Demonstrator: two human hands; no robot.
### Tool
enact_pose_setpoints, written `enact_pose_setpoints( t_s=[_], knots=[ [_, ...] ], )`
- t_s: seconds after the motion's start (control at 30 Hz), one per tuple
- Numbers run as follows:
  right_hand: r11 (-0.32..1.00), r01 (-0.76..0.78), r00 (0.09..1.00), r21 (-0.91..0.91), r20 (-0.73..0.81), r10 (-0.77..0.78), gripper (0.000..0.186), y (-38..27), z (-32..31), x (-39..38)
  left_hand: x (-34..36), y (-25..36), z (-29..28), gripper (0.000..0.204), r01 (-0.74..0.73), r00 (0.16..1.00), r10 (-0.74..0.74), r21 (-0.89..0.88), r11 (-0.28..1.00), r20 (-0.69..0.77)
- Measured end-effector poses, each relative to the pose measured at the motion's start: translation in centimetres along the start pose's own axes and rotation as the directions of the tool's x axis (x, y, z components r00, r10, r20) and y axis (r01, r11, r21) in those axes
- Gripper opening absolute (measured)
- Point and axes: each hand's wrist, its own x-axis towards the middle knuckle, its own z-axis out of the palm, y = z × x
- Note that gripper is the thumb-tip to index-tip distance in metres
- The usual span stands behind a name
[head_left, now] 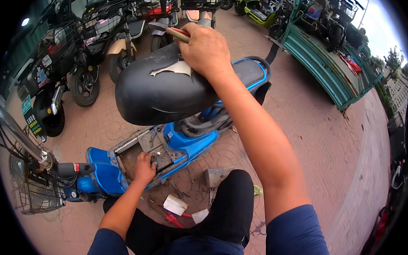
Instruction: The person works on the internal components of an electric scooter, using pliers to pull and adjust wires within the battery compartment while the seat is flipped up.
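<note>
A blue electric scooter (185, 142) stands crosswise in front of me. Its black seat (164, 92) is torn on top, with pale foam showing, and has a smaller slit on its near side. Above the seat, my right hand (204, 49) is closed around a tool with a tan and red handle (178, 34); a greyish tip seems to stick out to the left. My left hand (145, 168) is at the near edge of the open floorboard compartment (131, 158), fingers curled next to a small dark piece. What it grips, if anything, is hidden.
Tools and pale scraps (175, 205) lie on the brick paving by my knees, near a grey box (218, 176). Parked scooters (84, 85) line the far left. A green cargo bed (321, 64) stands at the far right. The handlebar grip (67, 169) reaches in from the left.
</note>
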Motion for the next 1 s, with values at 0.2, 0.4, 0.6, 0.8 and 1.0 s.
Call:
enact_pose_setpoints(
  t_s=[0.2,0.4,0.6,0.8,1.0],
  knots=[
    [0.998,-0.024,0.996,-0.064,0.08,0.03,0.025,-1.6,-0.4,0.6,0.1,-1.2,1.3,0.043,-0.021,0.998,0.02,-0.018,1.0,-0.064],
    [0.999,-0.037,0.994,-0.029,0.099,0.04,0.028,-1.3,-0.3,0.4,0.7,-1.1,2.3,0.042,-0.044,0.99,0.046,0.022,0.999,-0.132],
    [0.999,-0.035,0.995,-0.014,0.094,0.037,0.027,-1.1,-0.3,0.4,1.4,-0.7,2.5,0.036,0.013,0.997,-0.008,0.057,0.998,-0.077],
    [0.999,-0.006,0.996,-0.048,0.091,0.01,0.025,-1.2,-0.4,0.6,1.9,-0.3,0.4,0.048,0.066,0.992,-0.071,0.044,0.997,0.103],
    [0.999,-0.009,0.997,-0.042,0.075,0.012,0.027,-1.1,-0.1,0.3,0.2,-0.9,0.9,0.062,0.023,0.999,-0.022,-0.04,0.999,0.034]
  ],
)
